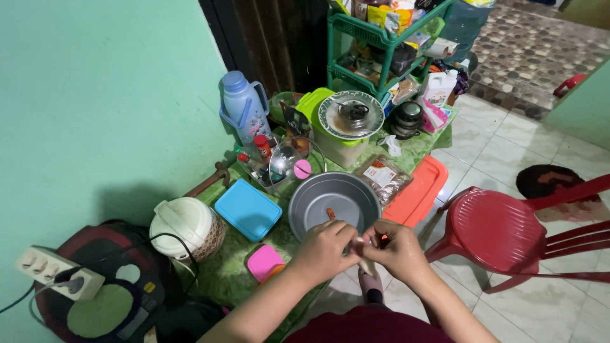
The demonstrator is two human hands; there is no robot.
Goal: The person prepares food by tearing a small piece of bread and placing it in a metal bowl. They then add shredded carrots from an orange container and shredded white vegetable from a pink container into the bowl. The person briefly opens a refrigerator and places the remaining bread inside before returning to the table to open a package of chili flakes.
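Both hands meet at table (229,273) edge, nr the body. Left hand (325,249) & right hand (397,249) pinch one small pale item (361,246) betw fingertips; too small to tell what it is. Just beyond the hands: round grey metal bowl (333,202) w/ a small orange-red bit (330,214) inside. Left of left hand: pink plastic lidded box (264,262), blue square plastic lid (248,209), white rice cooker (187,227). Right of right hand: red plastic chair (502,232). Beyond bowl, orange flat lid (416,190).
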